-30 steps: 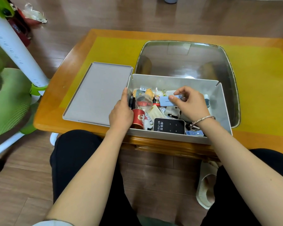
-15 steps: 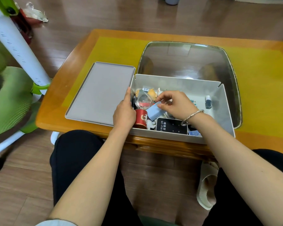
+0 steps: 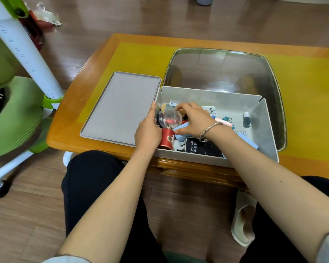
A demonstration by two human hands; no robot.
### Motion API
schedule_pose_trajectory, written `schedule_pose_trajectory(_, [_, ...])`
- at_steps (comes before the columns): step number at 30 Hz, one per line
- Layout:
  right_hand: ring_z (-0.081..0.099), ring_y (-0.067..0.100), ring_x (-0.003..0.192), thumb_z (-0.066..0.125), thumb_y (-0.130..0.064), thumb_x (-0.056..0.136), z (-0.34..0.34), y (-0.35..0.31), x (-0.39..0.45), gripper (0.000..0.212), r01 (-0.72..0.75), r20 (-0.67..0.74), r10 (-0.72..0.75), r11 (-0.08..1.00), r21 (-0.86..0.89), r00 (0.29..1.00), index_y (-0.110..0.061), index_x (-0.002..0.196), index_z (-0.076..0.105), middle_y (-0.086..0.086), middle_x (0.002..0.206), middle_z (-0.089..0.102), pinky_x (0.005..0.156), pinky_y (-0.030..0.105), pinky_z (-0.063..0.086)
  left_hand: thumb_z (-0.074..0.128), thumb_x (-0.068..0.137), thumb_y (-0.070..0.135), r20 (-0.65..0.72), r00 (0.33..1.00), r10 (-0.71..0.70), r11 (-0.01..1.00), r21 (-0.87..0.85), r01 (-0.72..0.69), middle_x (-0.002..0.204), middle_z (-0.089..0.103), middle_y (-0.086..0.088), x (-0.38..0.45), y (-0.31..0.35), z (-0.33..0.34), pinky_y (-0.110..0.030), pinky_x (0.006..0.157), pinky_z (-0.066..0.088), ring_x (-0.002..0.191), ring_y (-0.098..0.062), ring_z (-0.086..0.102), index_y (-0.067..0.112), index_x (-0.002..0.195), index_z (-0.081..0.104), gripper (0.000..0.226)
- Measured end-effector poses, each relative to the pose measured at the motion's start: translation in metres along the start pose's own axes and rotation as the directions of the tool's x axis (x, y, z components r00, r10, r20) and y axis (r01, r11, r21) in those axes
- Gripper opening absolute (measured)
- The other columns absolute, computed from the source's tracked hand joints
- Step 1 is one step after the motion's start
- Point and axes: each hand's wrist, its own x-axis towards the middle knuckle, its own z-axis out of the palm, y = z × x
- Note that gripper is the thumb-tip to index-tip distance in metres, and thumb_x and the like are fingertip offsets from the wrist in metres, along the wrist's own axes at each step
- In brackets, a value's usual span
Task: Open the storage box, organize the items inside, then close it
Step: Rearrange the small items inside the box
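The grey storage box [image 3: 217, 95] stands open at the table's near edge, and its flat lid [image 3: 120, 109] lies beside it on the left. My left hand [image 3: 147, 131] rests against the box's left wall with straight fingers. My right hand [image 3: 194, 120] reaches into the left end of the box, where its fingers curl over a clear glass hourglass [image 3: 168, 118] and its thumb touches a pale blue box [image 3: 180, 130]. Also inside are a red can [image 3: 167, 138], a black Wi-Fi device [image 3: 203, 149], a pink pen [image 3: 223, 121] and a dark nail polish bottle [image 3: 246, 120].
The box sits on an orange wooden table [image 3: 141, 54] with a dark glass inset [image 3: 222, 69] behind it. A green chair [image 3: 13, 111] with a white post stands to the left. A pale slipper [image 3: 243, 221] lies on the floor under my right arm.
My right hand carried the pale blue box from the middle of the storage box to its left end, set it beside the red can, and now curls over the hourglass. My left hand stayed put.
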Motion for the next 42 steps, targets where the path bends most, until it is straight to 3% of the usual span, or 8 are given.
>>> schedule_pose_trajectory(11, [0.05,0.021,0.114,0.078,-0.039,0.067,0.004,-0.003,0.007,0.07,0.035,-0.072,-0.028,0.995,0.097,0.997,-0.022,0.127,0.044,0.004,0.124,0.051,0.096,0.037,0.042,0.039,0.1,0.025,0.005,1.0,-0.005,1.0,-0.02,0.006,0.115,0.061,-0.013,-0.001,0.001,-0.003,-0.04,0.078,0.052,0.096,-0.026,0.06,0.037,0.149,0.017,0.055])
schedule_pose_trajectory(15, [0.054,0.018,0.106,0.08,-0.035,0.066,-0.009,0.011,0.001,0.07,-0.032,-0.273,0.146,0.924,0.382,0.951,-0.018,0.123,0.044,0.0,0.118,0.055,0.088,0.03,0.047,0.037,0.101,0.017,-0.003,1.0,-0.011,1.0,0.011,0.011,0.116,0.06,-0.013,-0.001,0.004,-0.002,-0.038,0.076,0.05,0.098,-0.026,0.059,0.037,0.15,0.016,0.057])
schedule_pose_trajectory(22, [0.054,0.02,0.112,0.074,-0.047,0.073,-0.022,0.043,-0.009,0.069,-0.157,-0.325,0.288,0.913,0.376,0.901,-0.017,0.13,0.048,0.004,0.127,0.055,0.093,0.03,0.042,0.038,0.101,0.016,0.0,1.0,-0.017,1.0,0.023,0.017,0.12,0.059,-0.013,-0.002,0.004,-0.002,-0.036,0.072,0.047,0.101,-0.026,0.059,0.034,0.151,0.016,0.057])
schedule_pose_trajectory(27, [0.052,0.004,0.072,0.071,-0.048,0.076,-0.022,0.037,-0.013,0.059,-0.15,-0.317,0.34,0.855,0.496,0.885,-0.02,0.117,0.039,-0.017,0.085,0.049,0.062,0.016,0.04,0.037,0.101,0.016,-0.002,1.0,-0.027,1.0,0.014,0.027,0.123,0.059,-0.011,-0.001,0.004,-0.001,-0.035,0.075,0.048,0.104,-0.025,0.058,0.035,0.151,0.016,0.057])
schedule_pose_trajectory(30, [0.051,0.004,0.07,0.073,-0.043,0.076,-0.024,0.028,-0.016,0.05,-0.1,-0.277,0.285,0.84,0.534,0.917,-0.021,0.108,0.042,-0.014,0.083,0.052,0.06,0.017,0.045,0.037,0.102,0.017,0.0,1.0,-0.022,1.0,-0.003,0.022,0.122,0.059,-0.011,-0.002,0.004,-0.002,-0.036,0.076,0.05,0.103,-0.024,0.058,0.035,0.15,0.016,0.056])
schedule_pose_trajectory(34, [0.062,0.011,0.08,0.054,-0.058,0.083,-0.026,0.012,-0.017,0.043,0.015,-0.101,0.039,0.873,0.487,0.994,-0.02,0.093,0.072,-0.004,0.089,0.07,0.071,0.025,0.048,0.037,0.102,0.021,0.009,1.0,-0.016,0.999,-0.033,0.016,0.123,0.058,-0.011,-0.002,0.002,-0.003,-0.04,0.079,0.054,0.102,-0.024,0.058,0.036,0.15,0.017,0.054])
schedule_pose_trajectory(39, [0.063,0.015,0.075,0.051,-0.026,0.095,-0.024,0.021,0.011,0.021,-0.114,-0.203,0.176,0.952,0.284,0.963,-0.013,0.099,0.068,0.009,0.092,0.072,0.069,0.024,0.047,0.037,0.102,0.019,-0.007,1.0,-0.008,1.0,-0.021,0.008,0.117,0.061,-0.009,0.001,0.0,0.0,-0.032,0.069,0.048,0.088,-0.015,0.052,0.037,0.15,0.016,0.055])
schedule_pose_trajectory(42, [0.062,0.021,0.1,0.06,-0.019,0.088,-0.017,0.034,0.024,0.028,-0.172,-0.104,0.183,0.979,0.108,0.978,-0.016,0.116,0.063,0.006,0.111,0.067,0.09,0.03,0.047,0.038,0.101,0.019,-0.009,1.0,-0.013,1.0,-0.01,0.013,0.116,0.061,-0.01,0.002,-0.001,0.002,-0.033,0.069,0.047,0.087,-0.014,0.052,0.037,0.15,0.015,0.057])
